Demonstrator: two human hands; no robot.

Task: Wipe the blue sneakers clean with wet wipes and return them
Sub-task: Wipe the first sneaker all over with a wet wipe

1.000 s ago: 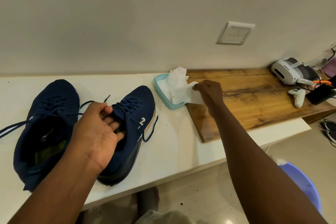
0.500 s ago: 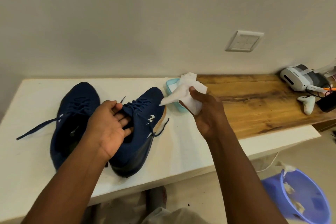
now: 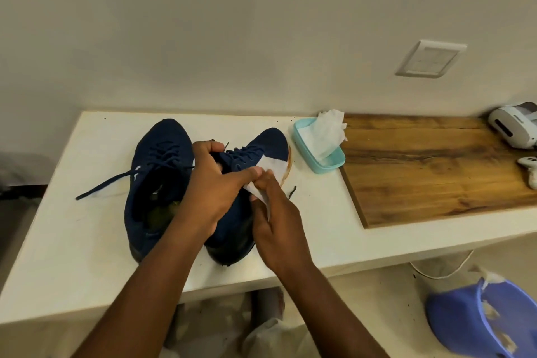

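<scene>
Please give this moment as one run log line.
left hand grips sneaker | right hand holds wipe against its side | other sneaker on table

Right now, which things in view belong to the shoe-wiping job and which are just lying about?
Job: held sneaker, other sneaker, wet wipe in the right hand, teal wipe tub, left hand.
Lying about: white headset, controller, wooden board, wall switch.

The left forearm (image 3: 151,285) and right forearm (image 3: 328,299) enter from the lower edge of the frame, both bare right up to that edge. The left hand (image 3: 212,192) and right hand (image 3: 276,229) are bare too. Pale creased cloth (image 3: 270,334), seemingly clothing, shows at bottom centre.
</scene>
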